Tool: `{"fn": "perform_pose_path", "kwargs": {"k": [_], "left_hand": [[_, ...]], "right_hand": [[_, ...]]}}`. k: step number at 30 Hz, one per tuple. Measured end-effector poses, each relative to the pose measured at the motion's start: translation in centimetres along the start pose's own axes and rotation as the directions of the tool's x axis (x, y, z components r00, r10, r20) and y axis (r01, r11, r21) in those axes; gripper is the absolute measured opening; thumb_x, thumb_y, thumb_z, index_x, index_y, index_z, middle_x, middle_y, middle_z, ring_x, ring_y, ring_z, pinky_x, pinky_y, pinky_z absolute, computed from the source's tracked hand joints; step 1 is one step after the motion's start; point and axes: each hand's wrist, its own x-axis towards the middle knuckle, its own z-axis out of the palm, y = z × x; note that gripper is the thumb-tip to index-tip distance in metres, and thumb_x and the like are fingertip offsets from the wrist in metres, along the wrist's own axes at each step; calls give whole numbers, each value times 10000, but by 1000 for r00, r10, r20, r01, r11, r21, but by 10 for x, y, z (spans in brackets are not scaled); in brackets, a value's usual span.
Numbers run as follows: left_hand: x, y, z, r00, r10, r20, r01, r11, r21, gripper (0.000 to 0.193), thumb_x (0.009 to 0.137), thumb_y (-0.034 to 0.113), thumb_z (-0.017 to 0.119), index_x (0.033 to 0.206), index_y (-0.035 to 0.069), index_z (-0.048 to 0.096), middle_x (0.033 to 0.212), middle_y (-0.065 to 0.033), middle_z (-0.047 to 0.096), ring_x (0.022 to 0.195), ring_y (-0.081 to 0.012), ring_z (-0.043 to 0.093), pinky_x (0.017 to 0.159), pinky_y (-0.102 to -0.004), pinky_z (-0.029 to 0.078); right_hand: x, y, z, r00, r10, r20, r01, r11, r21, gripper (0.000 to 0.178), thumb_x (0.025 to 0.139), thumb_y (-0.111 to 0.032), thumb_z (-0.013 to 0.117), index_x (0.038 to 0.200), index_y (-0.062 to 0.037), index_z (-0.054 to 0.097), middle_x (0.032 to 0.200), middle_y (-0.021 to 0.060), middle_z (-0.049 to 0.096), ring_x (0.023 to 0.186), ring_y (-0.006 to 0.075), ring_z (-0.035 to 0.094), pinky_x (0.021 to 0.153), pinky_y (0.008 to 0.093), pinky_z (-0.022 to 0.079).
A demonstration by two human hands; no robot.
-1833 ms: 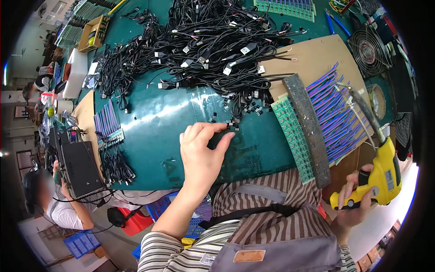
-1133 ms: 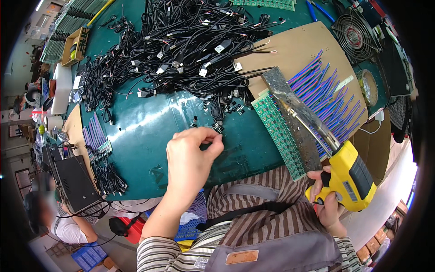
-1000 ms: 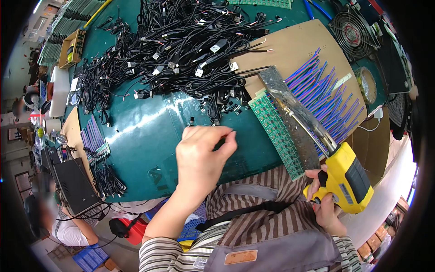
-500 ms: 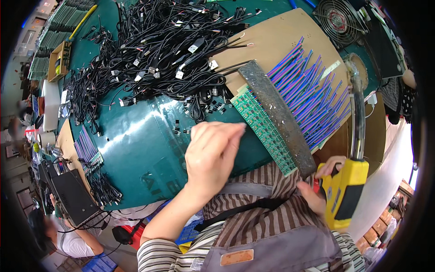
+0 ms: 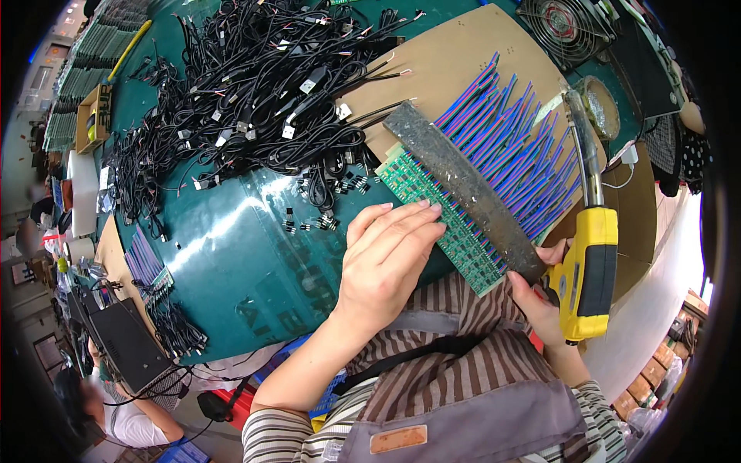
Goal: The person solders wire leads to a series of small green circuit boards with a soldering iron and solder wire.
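A green circuit-board panel (image 5: 467,251) lies slanted at the near edge of a brown cardboard sheet (image 5: 463,38). Across it rests a heavy dark metal bar (image 5: 463,181). Blue, red and dark wires (image 5: 509,143) fan out from the bar's far side. My left hand (image 5: 390,258) is open, its fingers stretched out with the tips at the panel's left edge. My right hand (image 5: 540,301) is at the bar's near end, closed around a yellow and black soldering gun (image 5: 590,270); its thumb and a fingertip meet the bar. The gun hides part of that hand.
A large heap of black cables (image 5: 255,92) covers the far left of the green mat (image 5: 224,270). Small black connectors (image 5: 309,220) lie near the panel. A fan (image 5: 567,27) and a round dish (image 5: 598,108) stand at far right. Another person (image 5: 116,409) sits at lower left.
My left hand has gone from a closed curl beside the panel to stretched fingers at its edge. My right hand has reached the bar's near end, and the soldering gun has shifted slightly.
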Motion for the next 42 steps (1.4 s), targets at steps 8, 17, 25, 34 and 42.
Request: {"fn": "perform_pose_path", "kwargs": {"k": [8, 17, 25, 34, 42], "left_hand": [[-3, 0, -13, 997, 81, -7, -78, 983, 168, 237, 698, 3, 788, 915, 87, 741, 947, -23, 713, 867, -172, 675, 842, -339, 437], [14, -11, -26, 613, -748, 254, 714, 386, -585, 162, 927, 82, 676, 1015, -54, 687, 945, -104, 733, 839, -161, 717, 675, -214, 525], [32, -37, -38, 515, -696, 501, 806, 194, -559, 224, 922, 138, 688, 1015, -65, 684, 922, -137, 730, 826, -198, 724, 699, -279, 591], [37, -38, -38, 496, -693, 524, 804, 138, -579, 221, 919, 136, 691, 1008, -66, 679, 912, -143, 724, 818, -207, 724, 692, -288, 599], [39, -39, -39, 484, -706, 518, 812, 141, -566, 219, 911, 131, 695, 989, -72, 680, 879, -140, 720, 780, -208, 726, 664, -283, 600]], "right_hand": [[5, -2, -11, 974, -172, 146, 185, 980, -75, 495, 804, 38, 714, 1198, -28, 421, 1080, 75, 473, 931, 162, 516, 861, 302, 454], [-15, -11, -48, 972, 33, 234, -68, 988, 141, 776, 959, -617, 470, 1385, 25, 372, 1143, 143, 557, 763, 115, 510, 739, 292, 447], [-6, -44, -22, 906, 116, 407, -115, 993, -29, 350, 767, -207, 683, 1055, -8, 682, 1051, 172, 646, 929, 303, 677, 819, 383, 546], [-10, -29, -24, 880, -85, 468, 178, 971, -157, 289, 713, -172, 691, 974, -47, 707, 937, 139, 649, 798, 326, 658, 714, 388, 542], [-12, -31, -20, 919, -46, 391, 97, 989, -112, 289, 677, -129, 683, 949, -34, 706, 915, 132, 650, 796, 324, 661, 734, 396, 546]]}}
